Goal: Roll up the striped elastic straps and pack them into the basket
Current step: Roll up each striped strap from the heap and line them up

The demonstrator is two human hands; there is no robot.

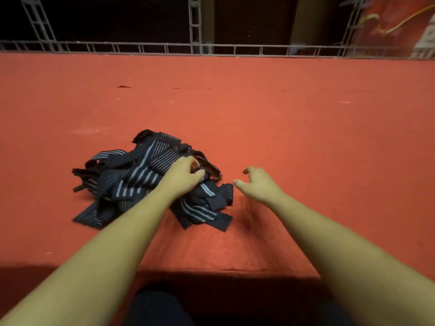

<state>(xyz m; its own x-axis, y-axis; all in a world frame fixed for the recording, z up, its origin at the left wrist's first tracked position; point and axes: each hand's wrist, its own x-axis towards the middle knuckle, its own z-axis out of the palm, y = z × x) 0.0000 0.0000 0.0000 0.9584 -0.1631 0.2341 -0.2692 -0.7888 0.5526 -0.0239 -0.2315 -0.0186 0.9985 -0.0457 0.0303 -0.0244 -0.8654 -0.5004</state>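
Note:
A loose heap of dark navy elastic straps (138,175) with pale stripes lies on the red felt surface (282,128), left of centre. My left hand (184,174) is on the right side of the heap, fingers and thumb curled and pinching a strap near the top. My right hand (257,182) hovers just right of the heap with fingers loosely curled and holds nothing. No basket is in view.
The red surface stretches wide to the right and far side. A grey metal truss rail (211,49) runs along the far edge, with a dark gap behind it. The surface's front edge lies close to my body.

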